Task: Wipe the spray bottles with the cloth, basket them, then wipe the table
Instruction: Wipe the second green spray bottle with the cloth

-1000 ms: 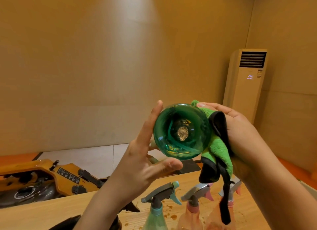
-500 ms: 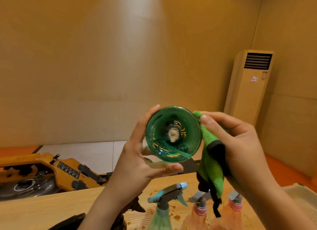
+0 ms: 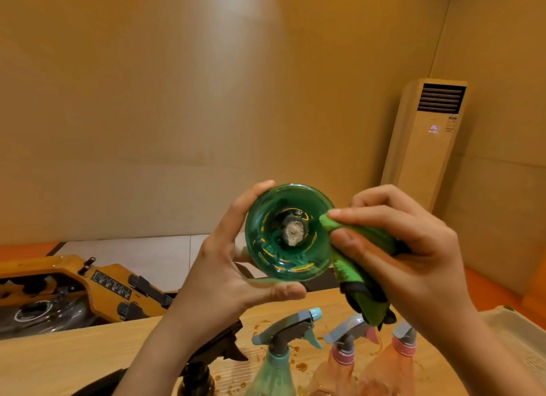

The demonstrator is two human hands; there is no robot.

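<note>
My left hand (image 3: 224, 274) grips a green spray bottle (image 3: 291, 233) held up in the air, its round base turned toward me. My right hand (image 3: 404, 248) pinches a green cloth (image 3: 363, 262) with black edging and presses its tip onto the right part of that base. On the wooden table (image 3: 59, 357) below stand a teal spray bottle (image 3: 276, 360), two pink spray bottles (image 3: 339, 363) (image 3: 399, 363) and a dark brown spray bottle (image 3: 206, 366). A white basket (image 3: 514, 333) lies at the right edge.
Brown liquid spots (image 3: 301, 366) mark the table around the bottles. A yellow machine (image 3: 74, 289) sits beyond the table on the left. A tall air conditioner (image 3: 425, 147) stands in the far right corner.
The cloth has moved from the bottle's side onto its base, my right fingers now curled round it. My left fingers have closed round the bottle. The view has shifted, showing more of the basket.
</note>
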